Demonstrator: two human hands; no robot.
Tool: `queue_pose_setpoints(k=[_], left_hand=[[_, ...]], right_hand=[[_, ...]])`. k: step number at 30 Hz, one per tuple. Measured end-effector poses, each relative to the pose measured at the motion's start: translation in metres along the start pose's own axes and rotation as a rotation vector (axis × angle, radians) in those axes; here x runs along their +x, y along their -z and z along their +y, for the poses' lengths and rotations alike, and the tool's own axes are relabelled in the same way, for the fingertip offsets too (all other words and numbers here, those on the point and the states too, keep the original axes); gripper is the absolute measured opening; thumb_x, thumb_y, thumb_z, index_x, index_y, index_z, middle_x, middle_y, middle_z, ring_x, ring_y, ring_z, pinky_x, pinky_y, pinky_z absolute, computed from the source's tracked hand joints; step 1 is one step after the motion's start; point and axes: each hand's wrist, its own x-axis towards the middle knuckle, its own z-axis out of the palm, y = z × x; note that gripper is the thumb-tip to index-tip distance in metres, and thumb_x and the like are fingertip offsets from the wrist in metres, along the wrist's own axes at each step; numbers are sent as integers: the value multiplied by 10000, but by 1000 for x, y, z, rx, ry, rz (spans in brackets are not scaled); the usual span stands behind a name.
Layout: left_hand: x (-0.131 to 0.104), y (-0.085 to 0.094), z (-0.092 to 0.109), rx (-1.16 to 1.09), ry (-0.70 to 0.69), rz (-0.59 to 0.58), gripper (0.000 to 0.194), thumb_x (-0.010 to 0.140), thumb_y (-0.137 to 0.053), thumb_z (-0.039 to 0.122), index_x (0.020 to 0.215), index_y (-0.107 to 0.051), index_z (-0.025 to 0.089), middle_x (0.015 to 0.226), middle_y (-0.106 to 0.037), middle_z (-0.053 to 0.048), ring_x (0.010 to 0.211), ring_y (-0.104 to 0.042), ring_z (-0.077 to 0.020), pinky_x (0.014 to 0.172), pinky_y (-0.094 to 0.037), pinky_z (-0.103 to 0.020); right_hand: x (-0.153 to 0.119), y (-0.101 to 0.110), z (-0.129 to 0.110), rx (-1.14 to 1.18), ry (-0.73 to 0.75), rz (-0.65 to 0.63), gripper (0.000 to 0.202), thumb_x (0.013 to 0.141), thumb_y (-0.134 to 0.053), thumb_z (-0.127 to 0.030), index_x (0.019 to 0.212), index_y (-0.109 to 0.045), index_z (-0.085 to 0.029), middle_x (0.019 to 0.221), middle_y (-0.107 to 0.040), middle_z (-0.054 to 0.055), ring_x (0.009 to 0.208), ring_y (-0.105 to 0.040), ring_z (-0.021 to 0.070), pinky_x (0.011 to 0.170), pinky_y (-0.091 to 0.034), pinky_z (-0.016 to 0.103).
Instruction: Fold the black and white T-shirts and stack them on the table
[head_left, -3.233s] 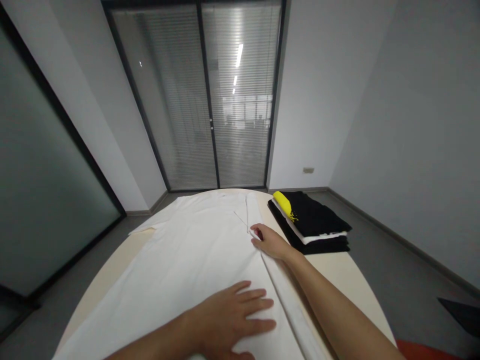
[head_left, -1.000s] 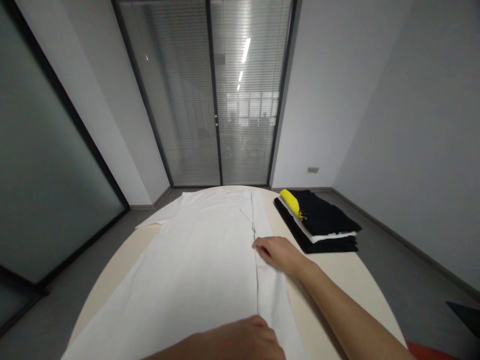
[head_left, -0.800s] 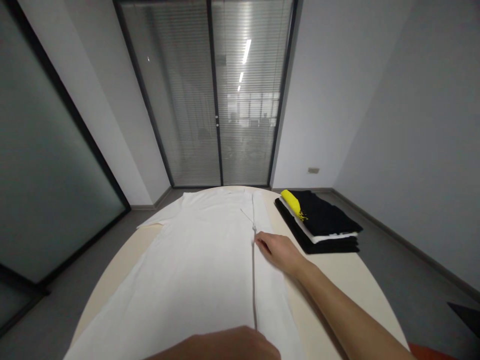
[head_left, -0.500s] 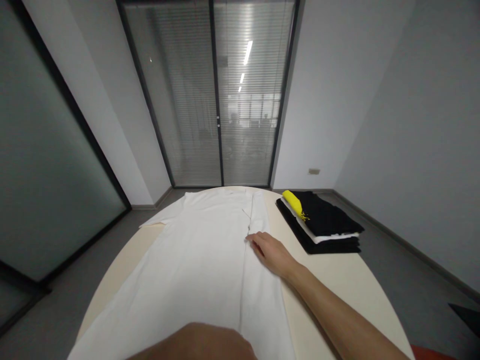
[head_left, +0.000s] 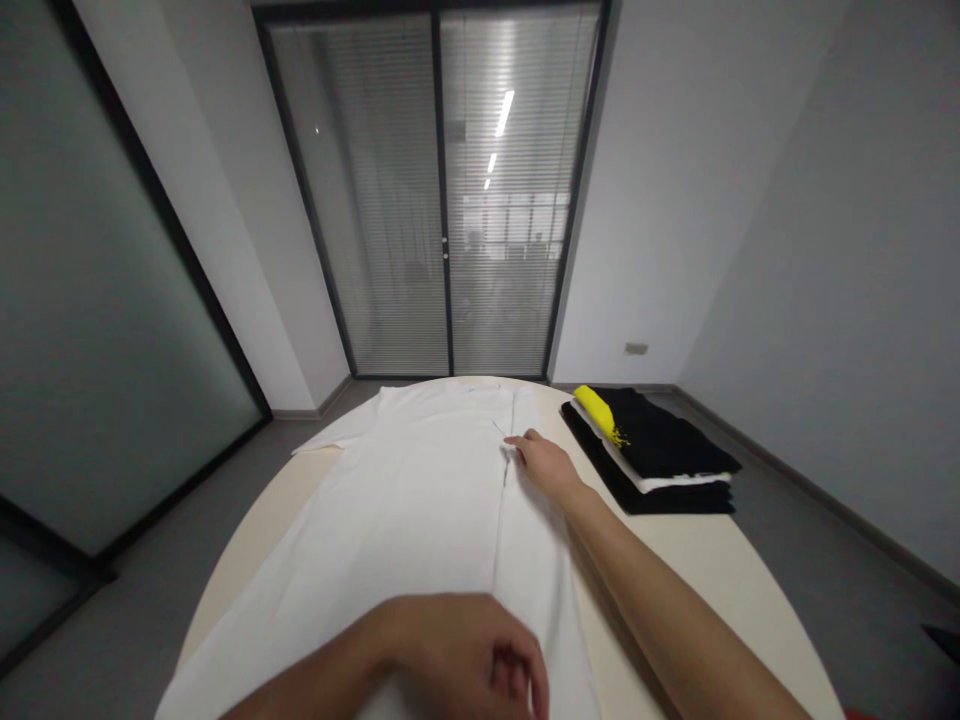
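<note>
A white T-shirt lies spread over the round table, one sleeve out at the far left. Its right side is folded inward as a long strip. My right hand rests at the upper part of this fold, index finger stretched onto the edge and the other fingers partly hidden. Small creases show beside the fingertips. Nearer to me, my left hand is over the lower part of the shirt, its fingers loosely bent and nothing visible in them. Whether it touches the cloth is hard to see.
On the table's right side sits a stack of folded black and white clothes, with a yellow piece on its left corner. The table's curved edge runs round the right. Beyond stand a glass door with blinds and grey walls.
My right hand has slid farther along the fold, away from me. My left hand has come up into view from the bottom edge. The view has shifted slightly.
</note>
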Motion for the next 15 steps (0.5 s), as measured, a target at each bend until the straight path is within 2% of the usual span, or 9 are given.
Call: queue_pose_setpoints(k=[2,4,6,12,15], left_hand=[[-5,5,9,179,96,334,285,851,-678,393,1093,-689,241,837,-722,12,741,-648,-159,723,-478,-262],[-5,7,10,387,213,530,300,880,-637,361,1159,-664,254,888,-744,-3,824,-671,-195,805,-472,-305],[-1,6,5,479,307,599,320,892,-612,331,1201,-640,252,935,-748,-19,891,-680,-225,829,-465,-326],[16,-3,-7,448,470,800,310,906,-569,272,1214,-580,238,1016,-719,-25,910,-681,-224,805,-455,-326],[20,-5,-6,422,498,818,308,912,-564,267,1217,-545,234,1034,-710,-21,927,-680,-217,798,-447,-320]], right_hand=[[7,0,0,-7,34,-47,401,992,-428,-180,1288,-675,-290,1297,-617,92,1020,-672,222,790,-464,280],[10,0,0,-6,70,-91,364,961,-465,-160,1203,-709,-281,1329,-601,74,1007,-672,213,752,-458,268],[10,0,1,3,90,-91,328,943,-480,-144,1145,-712,-255,1299,-620,68,979,-676,204,722,-449,262],[7,2,0,13,17,-15,270,971,-471,-170,1111,-695,-228,1249,-624,97,893,-684,204,715,-448,291],[10,6,-3,29,-24,65,298,1016,-420,-222,1171,-673,-232,1246,-612,112,911,-678,221,752,-450,312]])
